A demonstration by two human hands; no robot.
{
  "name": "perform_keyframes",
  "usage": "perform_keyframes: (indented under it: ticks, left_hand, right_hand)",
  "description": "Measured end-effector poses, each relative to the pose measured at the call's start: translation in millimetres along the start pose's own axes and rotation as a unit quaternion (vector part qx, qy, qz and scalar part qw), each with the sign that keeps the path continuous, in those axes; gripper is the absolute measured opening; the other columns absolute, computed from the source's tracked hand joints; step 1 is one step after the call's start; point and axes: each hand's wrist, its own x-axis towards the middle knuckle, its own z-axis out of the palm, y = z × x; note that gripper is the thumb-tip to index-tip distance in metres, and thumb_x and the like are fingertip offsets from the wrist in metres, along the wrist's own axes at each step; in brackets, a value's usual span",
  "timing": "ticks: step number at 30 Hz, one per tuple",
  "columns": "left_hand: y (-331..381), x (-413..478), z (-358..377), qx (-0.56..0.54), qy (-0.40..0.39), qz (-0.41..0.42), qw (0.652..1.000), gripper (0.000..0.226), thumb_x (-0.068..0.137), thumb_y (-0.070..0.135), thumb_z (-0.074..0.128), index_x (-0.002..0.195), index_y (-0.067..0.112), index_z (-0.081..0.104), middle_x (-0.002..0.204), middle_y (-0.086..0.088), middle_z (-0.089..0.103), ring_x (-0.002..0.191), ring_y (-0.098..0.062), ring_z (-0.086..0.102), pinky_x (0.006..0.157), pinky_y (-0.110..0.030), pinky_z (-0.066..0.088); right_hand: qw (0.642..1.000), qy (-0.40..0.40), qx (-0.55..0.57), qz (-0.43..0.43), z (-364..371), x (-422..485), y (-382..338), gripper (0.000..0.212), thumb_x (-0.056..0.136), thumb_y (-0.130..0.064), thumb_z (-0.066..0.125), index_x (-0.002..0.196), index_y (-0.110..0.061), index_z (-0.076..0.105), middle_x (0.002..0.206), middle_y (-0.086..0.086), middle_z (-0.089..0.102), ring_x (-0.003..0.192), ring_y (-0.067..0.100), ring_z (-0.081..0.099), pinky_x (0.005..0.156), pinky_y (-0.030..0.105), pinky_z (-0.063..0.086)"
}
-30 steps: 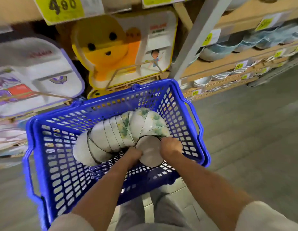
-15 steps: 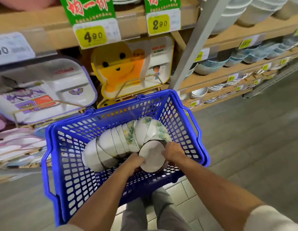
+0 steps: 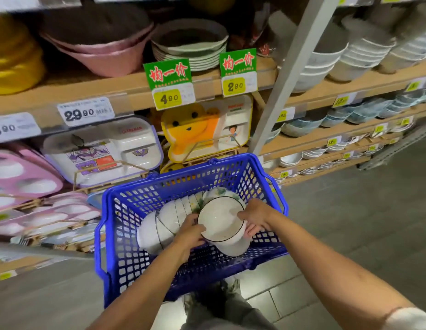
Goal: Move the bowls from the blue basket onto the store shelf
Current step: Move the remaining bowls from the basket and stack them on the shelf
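- Blue mesh plastic makes up the basket (image 3: 126, 265), which sits just in front of me, close against the store shelf (image 3: 107, 88).
- Both my hands hold one white bowl (image 3: 219, 219) with a thin dark rim. It is tilted with its mouth toward me, over the near right part of the basket.
- My left hand (image 3: 191, 233) grips the bowl's left edge, fingers curled onto the rim.
- My right hand (image 3: 256, 217) clamps the right edge, thumb over the rim and fingers underneath.
- A row of nested bowls (image 3: 165, 221) lies on its side inside the basket. It curves from the left wall round behind the bowl I hold, and some show a green leaf print.
- On the shelf above are pink bowls (image 3: 100, 51) and a stack of plates (image 3: 190, 53).
- Green price signs (image 3: 169, 83) hang from the shelf's front edge.
- A yellow divided tray (image 3: 190, 132) stands upright just behind the basket.
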Motion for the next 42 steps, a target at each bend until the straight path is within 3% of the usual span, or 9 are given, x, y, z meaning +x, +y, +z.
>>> perform_keyframes:
  ticks: [8, 13, 16, 19, 23, 27, 31, 36, 42]
  left_hand:
    - [110.8, -81.9, -10.3, -0.226, -0.071, 0.153, 0.959, 0.054, 0.061, 0.017, 0.054, 0.114, 0.023, 0.057, 0.113, -0.007, 0.062, 0.098, -0.029, 0.057, 0.074, -0.042, 0.047]
    - [170.9, -130.7, 0.0, -0.259, -0.065, 0.231, 0.935, 0.053, 0.065, 0.018, 0.047, 0.115, 0.014, 0.063, 0.108, -0.008, 0.070, 0.101, -0.033, 0.061, 0.082, -0.045, 0.052]
    - [198.1, -160.6, 10.5, -0.262, -0.040, 0.261, 0.928, 0.044, 0.080, 0.013, 0.039, 0.115, 0.011, 0.064, 0.106, -0.009, 0.071, 0.100, -0.035, 0.062, 0.077, -0.041, 0.052]
    - [219.1, -190.1, 24.9, -0.250, -0.025, 0.282, 0.926, 0.037, 0.078, 0.014, 0.039, 0.101, 0.015, 0.068, 0.094, -0.005, 0.074, 0.090, -0.031, 0.064, 0.071, -0.036, 0.051]
    - [238.6, -227.2, 58.0, -0.238, -0.028, 0.321, 0.917, 0.029, 0.078, 0.012, 0.039, 0.084, 0.019, 0.067, 0.070, 0.004, 0.074, 0.074, -0.024, 0.063, 0.058, -0.029, 0.047]
    - [247.6, -252.4, 108.2, -0.226, -0.036, 0.339, 0.912, 0.027, 0.078, 0.014, 0.038, 0.083, 0.018, 0.065, 0.069, 0.002, 0.073, 0.070, -0.024, 0.062, 0.050, -0.026, 0.046]
    - [250.3, -266.2, 171.3, -0.223, -0.040, 0.341, 0.913, 0.029, 0.077, 0.016, 0.040, 0.088, 0.016, 0.066, 0.073, -0.002, 0.074, 0.074, -0.028, 0.062, 0.057, -0.030, 0.048]
    - [256.8, -280.7, 258.3, -0.232, -0.043, 0.345, 0.908, 0.029, 0.076, 0.015, 0.040, 0.088, 0.015, 0.066, 0.083, -0.006, 0.072, 0.079, -0.032, 0.061, 0.065, -0.033, 0.046]
    - [275.5, -297.6, 336.2, -0.221, -0.044, 0.346, 0.911, 0.025, 0.076, 0.015, 0.043, 0.085, 0.015, 0.066, 0.076, -0.006, 0.070, 0.074, -0.031, 0.059, 0.061, -0.032, 0.046]
  right_hand:
    - [0.991, 0.011, 0.041, -0.124, -49.1, -96.0, -71.5, 0.033, 0.083, -0.013, 0.059, 0.097, 0.016, 0.060, 0.083, 0.028, 0.072, 0.080, 0.037, 0.072, 0.078, 0.042, 0.060]
    - [0.978, 0.012, 0.060, -0.201, -71.3, -168.3, -97.7, 0.035, 0.091, -0.013, 0.054, 0.100, 0.020, 0.062, 0.088, 0.031, 0.070, 0.059, 0.023, 0.071, 0.053, 0.024, 0.059]
    - [0.963, 0.038, 0.065, -0.258, -82.5, -208.4, -96.5, 0.040, 0.093, -0.023, 0.054, 0.088, 0.016, 0.065, 0.084, 0.028, 0.071, 0.060, 0.023, 0.071, 0.050, 0.023, 0.057]
    - [0.946, 0.071, 0.070, -0.310, -97.0, -238.7, -83.7, 0.048, 0.096, -0.044, 0.049, 0.068, -0.007, 0.057, 0.082, 0.020, 0.073, 0.069, 0.025, 0.072, 0.053, 0.026, 0.054]
    - [0.904, 0.163, 0.141, -0.369, -116.4, -254.5, -59.6, 0.044, 0.092, -0.054, 0.051, 0.101, -0.014, 0.066, 0.098, 0.006, 0.073, 0.082, 0.022, 0.072, 0.072, 0.039, 0.058]
    - [0.841, 0.128, 0.257, -0.458, -137.3, -260.9, -38.4, 0.042, 0.095, -0.056, 0.043, 0.124, -0.032, 0.060, 0.114, -0.009, 0.069, 0.103, 0.011, 0.066, 0.078, 0.030, 0.056]
    - [0.790, 0.104, 0.337, -0.502, -167.9, -272.4, -14.0, 0.039, 0.098, -0.053, 0.037, 0.118, -0.037, 0.066, 0.122, -0.009, 0.067, 0.115, 0.010, 0.061, 0.086, 0.028, 0.051]
    - [0.752, 0.135, 0.420, -0.490, -227.9, -287.6, 26.7, 0.037, 0.097, -0.038, 0.041, 0.091, -0.033, 0.078, 0.100, -0.001, 0.075, 0.090, 0.012, 0.072, 0.061, 0.021, 0.055]
    - [0.731, 0.153, 0.455, -0.484, -298.7, -303.1, 67.4, 0.032, 0.096, -0.029, 0.041, 0.101, -0.029, 0.073, 0.096, -0.003, 0.076, 0.090, 0.017, 0.070, 0.064, 0.030, 0.053]
